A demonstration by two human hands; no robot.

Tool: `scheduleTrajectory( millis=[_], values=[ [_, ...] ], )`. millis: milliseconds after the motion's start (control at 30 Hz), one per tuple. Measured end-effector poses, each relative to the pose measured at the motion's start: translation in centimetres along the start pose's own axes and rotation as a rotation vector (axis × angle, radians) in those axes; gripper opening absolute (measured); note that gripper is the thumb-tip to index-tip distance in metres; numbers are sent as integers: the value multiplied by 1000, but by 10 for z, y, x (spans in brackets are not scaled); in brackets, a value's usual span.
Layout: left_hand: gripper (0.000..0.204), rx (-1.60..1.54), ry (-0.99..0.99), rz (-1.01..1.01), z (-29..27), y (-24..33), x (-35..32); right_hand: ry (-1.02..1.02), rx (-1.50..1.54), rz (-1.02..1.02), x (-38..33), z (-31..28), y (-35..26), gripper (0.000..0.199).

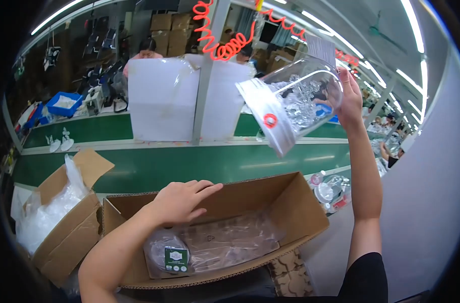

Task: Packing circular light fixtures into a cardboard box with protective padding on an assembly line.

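Observation:
Up at the right, my right hand (351,101) is closed on the rounded end of a clear dome ornament (305,103). The dome is tilted, its wide silver-white base toward the lower left, with a red ring mark on that base. Clear, branching decorations show inside it. A grey ribbed piece (321,49) sticks up beside the fingers; what it is I cannot tell. My left hand (182,201), fingers apart and holding nothing, is over the far side of an open cardboard box (299,202). Inside the box are clear plastic wrap and a round clear item with a green label (177,259).
Left of the box stands another open carton (70,242) with clear plastic bags. Beyond runs a green conveyor belt (189,164) with white figurines (60,141) behind it. Clear containers (331,192) lie right of the box. White panels and a post rise behind; co-workers sit farther off.

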State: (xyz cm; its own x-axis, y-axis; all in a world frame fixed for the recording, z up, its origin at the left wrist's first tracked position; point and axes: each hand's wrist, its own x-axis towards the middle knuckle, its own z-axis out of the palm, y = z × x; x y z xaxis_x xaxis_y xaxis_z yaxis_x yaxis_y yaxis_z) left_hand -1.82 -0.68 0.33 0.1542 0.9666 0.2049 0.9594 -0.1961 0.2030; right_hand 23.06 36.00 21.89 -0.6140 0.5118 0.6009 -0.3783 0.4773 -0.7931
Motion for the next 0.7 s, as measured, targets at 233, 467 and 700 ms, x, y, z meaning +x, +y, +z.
scheduleTrajectory(
  millis=[233,467,700],
  values=[
    [73,60,45,35,1,5,-3,178,296,-32,-56,-5,-66,39],
    [74,77,85,88,5,8,3,342,-63,-180,-86,-26,-77,42],
    [74,84,87,120,4,13,8,365,390,11,-111,-59,-42,46]
  ],
)
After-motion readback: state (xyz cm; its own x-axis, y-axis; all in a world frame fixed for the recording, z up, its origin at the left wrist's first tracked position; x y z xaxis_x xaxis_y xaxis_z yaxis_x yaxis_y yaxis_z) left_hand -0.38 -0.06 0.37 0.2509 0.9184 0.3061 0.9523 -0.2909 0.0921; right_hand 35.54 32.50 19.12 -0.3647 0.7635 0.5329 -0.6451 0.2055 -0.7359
